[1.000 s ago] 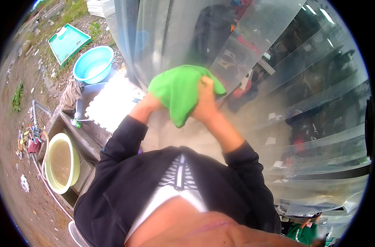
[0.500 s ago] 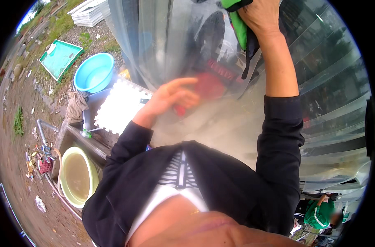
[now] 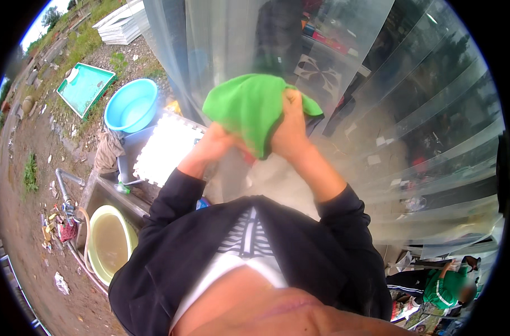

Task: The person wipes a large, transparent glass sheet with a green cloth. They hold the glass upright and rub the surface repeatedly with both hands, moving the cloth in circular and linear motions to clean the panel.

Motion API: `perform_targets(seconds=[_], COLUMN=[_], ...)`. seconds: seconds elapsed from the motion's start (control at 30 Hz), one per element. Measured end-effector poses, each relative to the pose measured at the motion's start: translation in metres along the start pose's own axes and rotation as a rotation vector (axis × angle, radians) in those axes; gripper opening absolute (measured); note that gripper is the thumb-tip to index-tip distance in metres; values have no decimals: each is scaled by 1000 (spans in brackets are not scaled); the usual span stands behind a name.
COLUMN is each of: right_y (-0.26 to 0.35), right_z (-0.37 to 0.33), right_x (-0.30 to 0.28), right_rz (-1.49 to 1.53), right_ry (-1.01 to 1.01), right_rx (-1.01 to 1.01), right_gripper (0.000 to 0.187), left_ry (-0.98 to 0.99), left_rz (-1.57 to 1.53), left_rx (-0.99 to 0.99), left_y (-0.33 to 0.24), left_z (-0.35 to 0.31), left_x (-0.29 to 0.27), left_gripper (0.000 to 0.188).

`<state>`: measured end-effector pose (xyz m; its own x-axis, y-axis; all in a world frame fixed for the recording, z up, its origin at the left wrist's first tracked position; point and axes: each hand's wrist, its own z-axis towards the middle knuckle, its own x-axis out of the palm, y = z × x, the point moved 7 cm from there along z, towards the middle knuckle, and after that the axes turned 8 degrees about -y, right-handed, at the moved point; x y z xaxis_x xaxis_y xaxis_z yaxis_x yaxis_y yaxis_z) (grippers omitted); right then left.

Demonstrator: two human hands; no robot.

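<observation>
Right now, you have the green cloth (image 3: 246, 103) out in front of your chest, bunched and draping, with both of your hands at its near side. Your right hand (image 3: 291, 131) is closed around the right part of it, the thumb pressed on top, and a dark edge shows just beyond your grip. Your left hand (image 3: 216, 141) sits at the cloth's lower left corner, but it is blurred and the fabric covers part of it, so I cannot tell whether its fingers are gripping or only touching. Beyond the cloth, clear plastic strips (image 3: 210, 36) hang down, with dark shapes showing through them. To your left, near your left forearm, a white mat (image 3: 162, 148) with a toothed edge lies beside the stone sink (image 3: 120, 193); a brownish rag (image 3: 108, 152) hangs at the sink's far corner. A pale yellow basin (image 3: 129, 229) of murky water stands in the sink, and a hose (image 3: 87, 232) runs along its left side. Farther off, a blue basin (image 3: 133, 103) sits just past the mat, with a teal tray (image 3: 89, 92) on the ground beyond it. At your lower right, well apart from you, is another person (image 3: 443, 288) in a green top.
</observation>
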<state>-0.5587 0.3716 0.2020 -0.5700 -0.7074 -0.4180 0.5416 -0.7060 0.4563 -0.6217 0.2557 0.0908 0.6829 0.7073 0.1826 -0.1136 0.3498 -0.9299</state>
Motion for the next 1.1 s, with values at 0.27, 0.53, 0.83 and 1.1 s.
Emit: perform_targets(seconds=[0.27,0.53,0.83,1.1], right_y=[27,30,32,-51], right_z=[-53,77,199,54], right_x=[15,-47,-149,-54], right_rz=[-328,-646,-379,-45], right_ry=[2,-282,-715,15], right_rx=[-553,-809,-816,-405], right_gripper=[14,7,20,42], left_ry=[-55,73,115,51], left_rz=[370,-24,-54,-82], left_rx=[196,-51,-53,-40], left_y=[-15,-15,-15,-12], left_z=[-2,1,-8,-5], left_x=[-4,15,14,4], left_gripper=[46,48,48,48])
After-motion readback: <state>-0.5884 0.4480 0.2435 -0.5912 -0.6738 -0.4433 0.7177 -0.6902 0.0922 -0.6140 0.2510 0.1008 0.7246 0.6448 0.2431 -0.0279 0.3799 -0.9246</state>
